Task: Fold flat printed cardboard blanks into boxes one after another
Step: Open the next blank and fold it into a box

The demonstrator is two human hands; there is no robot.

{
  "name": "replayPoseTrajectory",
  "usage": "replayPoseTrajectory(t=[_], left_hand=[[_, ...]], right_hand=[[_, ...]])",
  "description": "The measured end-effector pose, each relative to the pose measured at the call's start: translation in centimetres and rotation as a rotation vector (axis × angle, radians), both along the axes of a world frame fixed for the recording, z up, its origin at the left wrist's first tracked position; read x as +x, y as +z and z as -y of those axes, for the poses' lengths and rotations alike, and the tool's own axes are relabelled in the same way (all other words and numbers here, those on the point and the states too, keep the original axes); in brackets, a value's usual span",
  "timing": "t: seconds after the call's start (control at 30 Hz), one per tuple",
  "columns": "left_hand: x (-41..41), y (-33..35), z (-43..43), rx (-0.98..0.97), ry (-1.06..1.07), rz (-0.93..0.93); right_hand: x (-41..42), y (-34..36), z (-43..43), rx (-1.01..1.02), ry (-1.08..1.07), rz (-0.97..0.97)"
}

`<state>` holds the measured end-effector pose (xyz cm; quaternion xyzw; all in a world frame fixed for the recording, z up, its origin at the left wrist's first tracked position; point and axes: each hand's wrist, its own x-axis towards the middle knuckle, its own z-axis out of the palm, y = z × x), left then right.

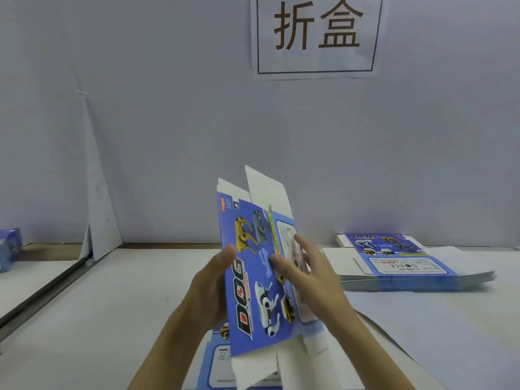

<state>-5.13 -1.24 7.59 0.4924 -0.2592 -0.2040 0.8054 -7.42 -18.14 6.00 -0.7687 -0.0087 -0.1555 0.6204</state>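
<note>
Presently squaring one blank into a tube, held clear of the surface.

The blank stands upright in mid-air near the middle, with white flaps free at its far and near ends. The left hand pinches its left edge, thumb on the printed face and fingers behind. The right hand lies mostly open, thumb pressed beside the crease and straight fingers spread on the side panel. To do this step well, the person should probably push the two edges toward each other so the creases break square, without denting the face. A stack of flat blanks lies far right on the surface, and another flat blank lies beneath the hands.
</note>
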Motion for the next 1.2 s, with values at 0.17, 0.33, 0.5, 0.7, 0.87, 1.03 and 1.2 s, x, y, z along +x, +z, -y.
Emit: replayPoseTrajectory(t=[0.17,0.33,0.5,0.7,0.87,1.03,1.2], left_hand=[[0.3,-0.1,0.5,0.022,0.096,0.090],[1.0,-0.3,-0.1,0.138,0.087,0.148],[1.6,-0.6,-0.2,0.196,0.346,0.086],[2.1,-0.6,-0.4,0.252,0.719,0.153],[1.4,0.0,0.1,0.273,0.678,0.252],[1.1,0.2,0.2,0.252,0.702,0.254],[1.2,0.0,0.1,0.257,0.733,0.310]], right_hand=[[-0.1,0.1,1.0,0.228,0.061,-0.021],[-0.8,1.7,1.8,0.382,0.150,0.019],[-2.0,3.3,3.0,0.416,0.243,0.045],[-2.0,3.6,3.7,0.182,0.130,0.094],[-2.0,3.5,4.2,0.200,0.039,0.166],[-1.7,3.1,3.7,0.166,-0.003,0.190],[-1.5,2.9,3.6,0.191,0.000,0.208]])
